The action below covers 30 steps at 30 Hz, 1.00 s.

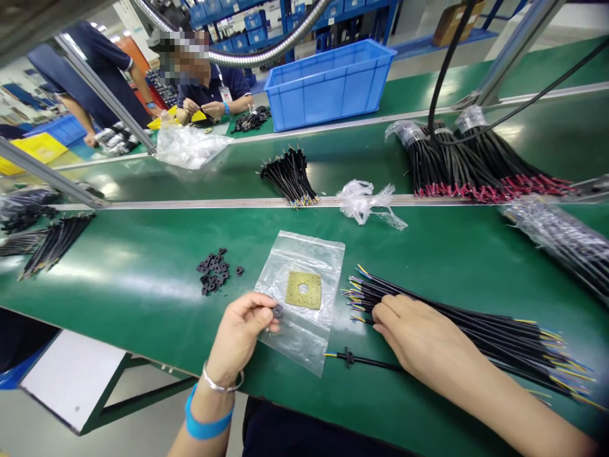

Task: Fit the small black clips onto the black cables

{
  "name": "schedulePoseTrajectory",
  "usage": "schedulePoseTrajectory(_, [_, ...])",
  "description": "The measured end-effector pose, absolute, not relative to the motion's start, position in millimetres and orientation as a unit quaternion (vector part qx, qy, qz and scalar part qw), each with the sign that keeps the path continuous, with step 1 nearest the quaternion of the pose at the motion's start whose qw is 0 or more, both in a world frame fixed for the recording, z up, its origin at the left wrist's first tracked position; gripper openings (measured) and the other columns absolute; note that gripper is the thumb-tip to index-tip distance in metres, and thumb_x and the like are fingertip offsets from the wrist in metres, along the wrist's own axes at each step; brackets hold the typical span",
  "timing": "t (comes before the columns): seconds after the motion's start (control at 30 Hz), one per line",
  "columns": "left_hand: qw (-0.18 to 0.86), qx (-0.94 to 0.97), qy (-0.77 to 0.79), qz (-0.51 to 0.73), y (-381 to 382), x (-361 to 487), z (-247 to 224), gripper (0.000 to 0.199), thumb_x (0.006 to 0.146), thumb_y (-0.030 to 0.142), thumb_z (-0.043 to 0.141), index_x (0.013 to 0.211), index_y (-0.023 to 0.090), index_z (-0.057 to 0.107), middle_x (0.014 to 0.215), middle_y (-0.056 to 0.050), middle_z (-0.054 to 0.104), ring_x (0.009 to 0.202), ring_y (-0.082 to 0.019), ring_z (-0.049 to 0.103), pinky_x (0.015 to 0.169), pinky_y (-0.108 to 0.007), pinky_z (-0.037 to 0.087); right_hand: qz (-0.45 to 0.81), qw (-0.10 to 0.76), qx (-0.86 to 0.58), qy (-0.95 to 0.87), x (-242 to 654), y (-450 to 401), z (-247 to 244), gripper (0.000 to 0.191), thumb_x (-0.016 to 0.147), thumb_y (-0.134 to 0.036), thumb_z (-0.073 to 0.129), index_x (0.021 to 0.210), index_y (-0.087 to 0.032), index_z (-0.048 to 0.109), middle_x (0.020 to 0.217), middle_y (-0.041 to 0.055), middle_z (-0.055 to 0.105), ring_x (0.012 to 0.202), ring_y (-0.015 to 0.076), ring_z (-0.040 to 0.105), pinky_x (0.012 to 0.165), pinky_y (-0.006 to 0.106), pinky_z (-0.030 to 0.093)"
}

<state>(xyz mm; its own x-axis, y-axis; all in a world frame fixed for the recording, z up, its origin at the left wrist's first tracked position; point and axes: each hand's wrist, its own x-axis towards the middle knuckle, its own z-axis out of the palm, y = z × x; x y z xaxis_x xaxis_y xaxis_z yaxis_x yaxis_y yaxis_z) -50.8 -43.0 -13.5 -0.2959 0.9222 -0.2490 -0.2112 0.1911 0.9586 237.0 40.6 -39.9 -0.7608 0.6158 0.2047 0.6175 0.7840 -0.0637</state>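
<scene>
My left hand (pixel 247 320) pinches a small black rubber part (pixel 277 311) over the left edge of a clear zip bag (pixel 297 339). A yellowish square pad with a round hole (pixel 311 292) lies on that bag. My right hand (pixel 404 330) rests on a bundle of black cables (pixel 476 324) with bared coloured wire ends; its fingertips curl down, and what they grip is hidden. One cable (pixel 375 363) lies apart below, with a black part (pixel 349 357) around it near its left end. A pile of small black parts (pixel 214 270) sits left of the bag.
Beyond the metal rail (pixel 214 204) lie a short cable bundle (pixel 290 178), crumpled plastic (pixel 364 202) and large red-tipped cable bundles (pixel 457 158). A blue bin (pixel 328 86) stands at the back. Two people work at the far left. A black cord (pixel 432 95) hangs at the right.
</scene>
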Motion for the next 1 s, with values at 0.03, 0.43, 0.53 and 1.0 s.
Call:
schedulePoseTrajectory(0.03, [0.52,0.31,0.578,0.548,-42,-47,-14,0.032,0.067,0.04,0.085,0.079,0.013,0.071,0.063,-0.001,0.068,0.051,-0.01,0.064,0.054,-0.02,0.053,0.005,0.116,-0.327,-0.938,237,40,-39,0.015,0.09,-0.013,0.048,0.077,-0.02,0.05,0.074,0.004,0.055,0.067,0.0206,0.054,0.066,0.034,0.042])
schedulePoseTrajectory(0.43, [0.567,0.37,0.576,0.457,-30,-36,-7,0.028,0.074,0.036,0.08,0.089,0.013,0.071,0.067,-0.004,0.074,0.061,-0.015,0.072,0.061,-0.023,0.059,0.132,0.354,-0.339,-0.862,235,43,-26,0.004,0.098,-0.018,0.042,0.096,-0.021,0.045,0.083,0.0011,0.056,0.065,0.0117,0.056,0.062,0.023,0.047])
schedulePoseTrajectory(0.53, [0.557,0.425,0.579,0.417,-21,-33,-6,0.024,0.077,0.03,0.076,0.094,0.013,0.073,0.071,-0.005,0.074,0.063,-0.015,0.072,0.066,-0.026,0.059,0.142,0.345,-0.316,-0.872,234,42,-25,0.006,0.097,-0.016,0.043,0.097,-0.02,0.046,0.083,0.0019,0.057,0.07,0.0129,0.056,0.063,0.024,0.047])
schedulePoseTrajectory(1.0, [0.097,0.778,0.575,0.232,6,-34,-4,0.015,0.092,0.015,0.05,0.093,0.017,0.064,0.083,-0.005,0.065,0.077,-0.017,0.064,0.072,-0.029,0.053,0.158,0.321,-0.285,-0.889,233,36,-27,0.013,0.097,-0.015,0.044,0.107,-0.018,0.051,0.093,0.0049,0.062,0.081,0.0158,0.061,0.07,0.028,0.051])
